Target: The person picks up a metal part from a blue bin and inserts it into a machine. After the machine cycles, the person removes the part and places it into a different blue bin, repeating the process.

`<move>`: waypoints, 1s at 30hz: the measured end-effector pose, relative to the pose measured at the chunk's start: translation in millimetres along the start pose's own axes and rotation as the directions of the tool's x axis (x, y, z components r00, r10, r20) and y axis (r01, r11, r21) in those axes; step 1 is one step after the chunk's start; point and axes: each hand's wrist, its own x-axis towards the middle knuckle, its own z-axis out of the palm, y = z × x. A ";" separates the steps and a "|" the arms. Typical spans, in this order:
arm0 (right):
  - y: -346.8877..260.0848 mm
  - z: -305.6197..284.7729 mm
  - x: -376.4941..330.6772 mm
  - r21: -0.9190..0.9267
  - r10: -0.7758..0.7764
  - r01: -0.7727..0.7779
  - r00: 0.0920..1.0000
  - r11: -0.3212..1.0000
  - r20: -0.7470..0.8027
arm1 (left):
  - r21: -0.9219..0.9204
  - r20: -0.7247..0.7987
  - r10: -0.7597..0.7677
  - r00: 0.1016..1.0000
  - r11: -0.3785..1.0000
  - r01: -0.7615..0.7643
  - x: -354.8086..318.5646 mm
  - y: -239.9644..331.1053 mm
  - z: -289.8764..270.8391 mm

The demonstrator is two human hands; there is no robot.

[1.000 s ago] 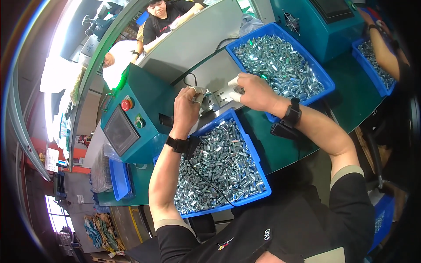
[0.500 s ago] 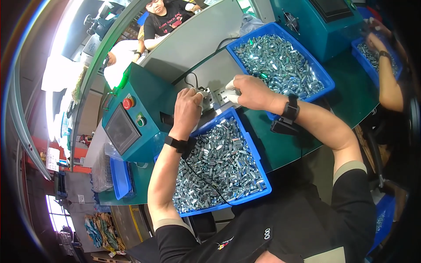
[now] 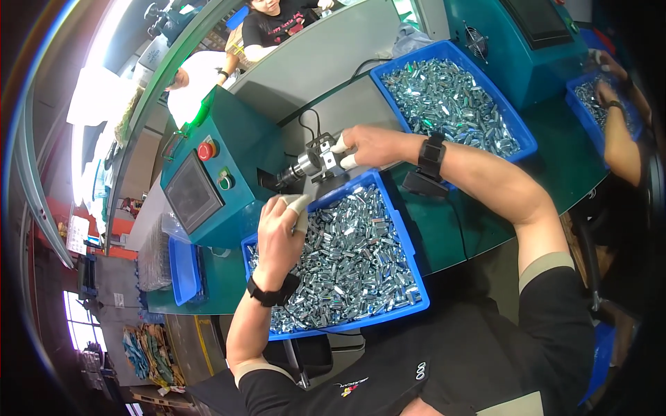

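Observation:
My left hand (image 3: 279,236) is over the near blue bin (image 3: 418,277), its fingers curled together; whatever they hold is hidden. Below it lie many small shiny metal sleeve-like parts (image 3: 354,253). White finger covers sit on the fingertips of both hands. My right hand (image 3: 371,147) reaches to a metal fixture (image 3: 329,158), thumb and forefinger bent against its right side. Anything small between those fingers cannot be made out. Left of the fixture, a round metal chuck or spindle (image 3: 298,170) sticks out of the teal machine (image 3: 243,139).
A second blue bin (image 3: 524,135) of similar metal parts stands at the back right. The teal machine carries a dark screen (image 3: 193,197) and a red button (image 3: 207,150). Another teal machine (image 3: 548,69) stands far right, near a co-worker's arms. People sit behind the grey partition (image 3: 319,52).
My left hand has drawn back from the fixture, toward me, over the near bin, uncovering the spindle. My right hand has moved left, closer against the fixture. The view has shifted slightly.

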 end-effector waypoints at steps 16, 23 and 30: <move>-9.0 2.6 4.6 0.210 -0.055 0.062 0.998 0.976 -0.036 | -0.059 0.174 -0.140 0.975 0.987 0.152 -43.5 -8.3 11.4; -13.4 2.6 3.4 0.202 -0.005 0.004 1.000 0.979 0.005 | -0.068 0.233 -0.173 0.957 0.979 0.194 -47.0 -5.8 16.4; -15.2 0.6 4.3 0.262 0.003 0.009 0.999 0.965 -0.046 | -0.057 0.314 -0.153 0.937 0.982 0.180 -45.9 -12.0 28.7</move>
